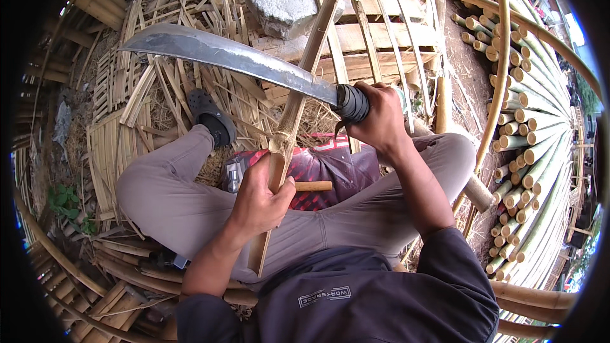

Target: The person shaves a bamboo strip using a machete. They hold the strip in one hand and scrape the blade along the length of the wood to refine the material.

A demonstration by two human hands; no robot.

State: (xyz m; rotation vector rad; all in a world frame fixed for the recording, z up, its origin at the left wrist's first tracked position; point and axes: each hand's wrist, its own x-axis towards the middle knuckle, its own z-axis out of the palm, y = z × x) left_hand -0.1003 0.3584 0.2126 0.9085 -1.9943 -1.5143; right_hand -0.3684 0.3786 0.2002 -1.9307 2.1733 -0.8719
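My right hand is wrapped round the dark bound handle of a machete. Its long, broad blade points to the left and lies across a split bamboo strip; I cannot tell how deep the edge sits, if at all. My left hand grips that strip near its lower part, below a node. The strip slants from my lap up and away to the right. Under the strip, between my legs, lies a dark cloth or bag with red patterning. A short bamboo piece shows beside my left thumb.
A grey stone block sits ahead, beside wide bamboo slats and thin strips. Split bamboo scraps cover the ground at left. Stacked bamboo poles fill the right side. A curved pole rises in front of them.
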